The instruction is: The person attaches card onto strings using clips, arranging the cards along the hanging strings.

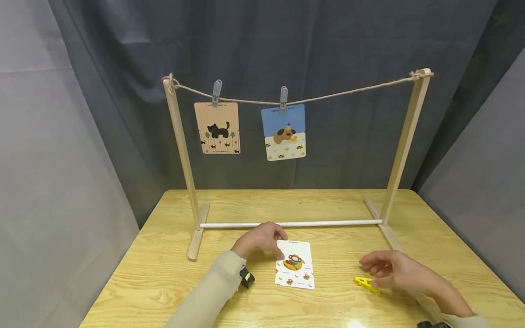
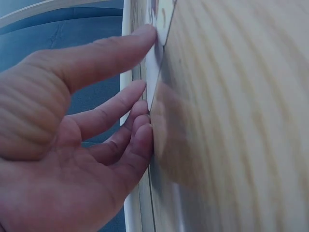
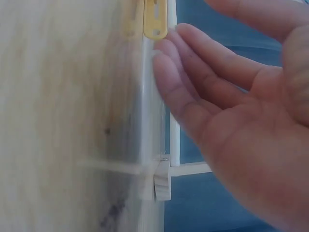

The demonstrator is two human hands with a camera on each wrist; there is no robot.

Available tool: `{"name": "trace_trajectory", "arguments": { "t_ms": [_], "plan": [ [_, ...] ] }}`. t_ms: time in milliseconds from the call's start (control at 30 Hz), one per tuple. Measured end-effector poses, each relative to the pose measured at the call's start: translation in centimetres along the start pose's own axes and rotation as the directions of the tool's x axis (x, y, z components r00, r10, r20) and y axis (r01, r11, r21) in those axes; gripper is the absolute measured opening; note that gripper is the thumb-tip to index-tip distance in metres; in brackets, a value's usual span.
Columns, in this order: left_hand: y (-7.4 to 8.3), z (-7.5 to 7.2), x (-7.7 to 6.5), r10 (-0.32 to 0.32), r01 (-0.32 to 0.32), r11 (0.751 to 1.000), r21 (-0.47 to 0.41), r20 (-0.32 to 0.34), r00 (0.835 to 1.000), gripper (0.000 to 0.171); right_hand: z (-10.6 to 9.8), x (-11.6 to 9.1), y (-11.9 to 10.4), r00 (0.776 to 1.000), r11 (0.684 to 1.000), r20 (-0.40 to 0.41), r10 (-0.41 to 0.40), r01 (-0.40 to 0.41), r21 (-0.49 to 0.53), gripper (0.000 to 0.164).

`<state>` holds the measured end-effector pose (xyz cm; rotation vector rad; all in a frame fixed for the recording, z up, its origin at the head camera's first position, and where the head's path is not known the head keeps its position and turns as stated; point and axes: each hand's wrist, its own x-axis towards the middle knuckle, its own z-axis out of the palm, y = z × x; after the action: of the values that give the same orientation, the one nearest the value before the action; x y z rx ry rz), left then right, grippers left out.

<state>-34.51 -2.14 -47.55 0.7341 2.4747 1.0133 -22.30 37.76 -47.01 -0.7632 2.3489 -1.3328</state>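
On the table lies a white card [image 1: 298,279] printed with a monkey and a banana. At its left edge is my left hand [image 1: 262,240], thumb on the card and the other fingers spread near its far corner. In the left wrist view the fingertips [image 2: 143,133] are at the card's edge [image 2: 153,72], with no firm grip showing. My right hand [image 1: 399,272] is beside a yellow clothespin [image 1: 364,283], fingers loosely bent. The right wrist view shows the clothespin [image 3: 156,21] just past the fingertips, which do not close round it.
A wooden frame with a left post [image 1: 180,155], a right post [image 1: 406,146] and a white bottom bar [image 1: 328,223] stands behind the hands. From its twine [image 1: 348,92] hang a black-cat card [image 1: 219,118] and a dog card [image 1: 283,148], each under a grey clothespin [image 1: 216,93].
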Motion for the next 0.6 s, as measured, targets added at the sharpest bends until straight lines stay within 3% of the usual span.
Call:
{"name": "trace_trajectory", "arguments": {
  "t_ms": [133,333,600],
  "plan": [
    [0.1,0.1,0.0,0.003,-0.003,1.000,0.014,-0.009,1.000,0.050,-0.4,-0.4,0.4,0.999,0.998,0.052,0.016,-0.019,0.059,0.052],
    [0.1,0.1,0.1,-0.022,0.023,0.999,0.046,-0.016,1.000,0.050,-1.2,-1.1,1.5,0.997,0.996,0.075,-0.030,0.023,0.088,0.048],
    [0.0,0.2,0.2,-0.011,0.011,1.000,0.001,-0.012,1.000,0.049,-1.1,-1.1,1.9,0.997,0.998,0.079,-0.009,0.004,0.066,0.046]
  ]
}}
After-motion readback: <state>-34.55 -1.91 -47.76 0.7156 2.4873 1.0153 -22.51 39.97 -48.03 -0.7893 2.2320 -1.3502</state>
